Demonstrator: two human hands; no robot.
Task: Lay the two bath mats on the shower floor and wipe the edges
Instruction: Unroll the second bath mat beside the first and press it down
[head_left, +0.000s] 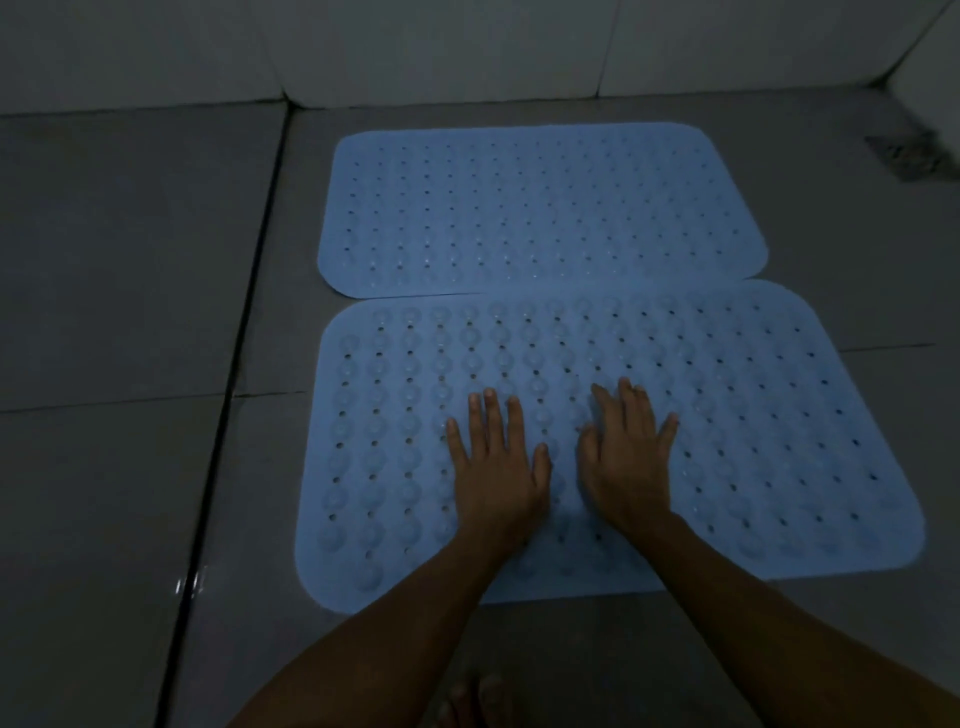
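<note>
Two blue mats flat on the grey tiled floor, long sides running left to right.

The near mat (727, 415) touches the far mat (519, 208); left hand (496, 462) and right hand (628, 462) press it, fingers spread. Floor drain (911, 156) far right.

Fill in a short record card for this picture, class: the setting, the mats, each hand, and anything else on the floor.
setting: grey tiled shower floor, dim light
far mat: blue, perforated, lying flat
near mat: blue, perforated, flat, its far edge meeting the far mat
left hand: flat on near mat, fingers spread
right hand: flat on near mat, fingers spread
floor drain: far right corner
cloth: none visible
</note>
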